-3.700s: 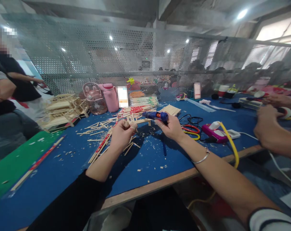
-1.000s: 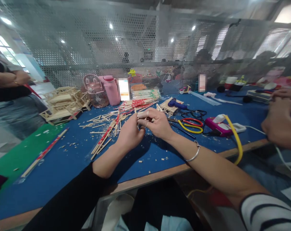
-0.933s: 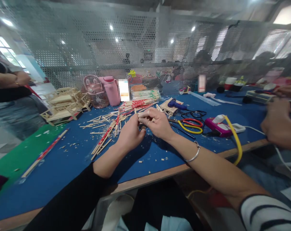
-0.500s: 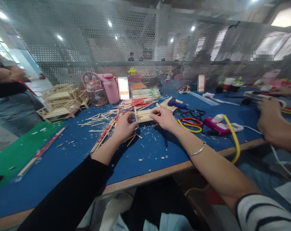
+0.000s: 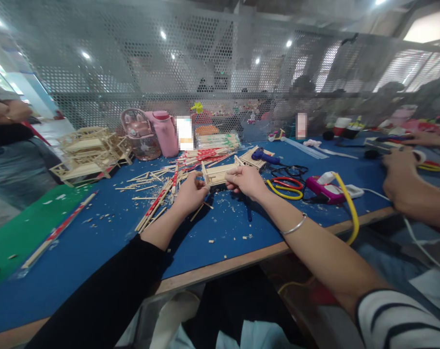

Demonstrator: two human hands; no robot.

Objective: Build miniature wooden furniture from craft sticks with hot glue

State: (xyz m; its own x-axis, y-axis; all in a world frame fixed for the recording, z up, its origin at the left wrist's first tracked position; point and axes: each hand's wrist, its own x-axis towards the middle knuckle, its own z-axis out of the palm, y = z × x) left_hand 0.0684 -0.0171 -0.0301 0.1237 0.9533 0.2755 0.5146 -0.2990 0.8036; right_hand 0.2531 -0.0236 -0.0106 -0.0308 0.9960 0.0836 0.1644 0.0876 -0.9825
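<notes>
A small frame of pale wooden sticks (image 5: 217, 175) is held between my two hands over the blue table (image 5: 212, 257). My left hand (image 5: 191, 192) pinches its left end with fingers and thumb. The fingers of my right hand (image 5: 244, 182) close on its right end. Just behind it, a blue glue gun (image 5: 265, 156) rests by a flat stick panel (image 5: 249, 158). Loose sticks (image 5: 158, 206), some in red-printed wrappers, are scattered left of my hands.
Stacked stick models (image 5: 85, 152), a pink bottle (image 5: 165, 134) and a clear pink-lidded jug (image 5: 142, 138) stand behind on the left. At right are a purple power strip (image 5: 325, 189), coiled cables (image 5: 285, 189) and another person's hand (image 5: 401, 167).
The fingers of my right hand have shifted down onto the frame's near right edge, uncovering its right end post. The whole view has shifted slightly.
</notes>
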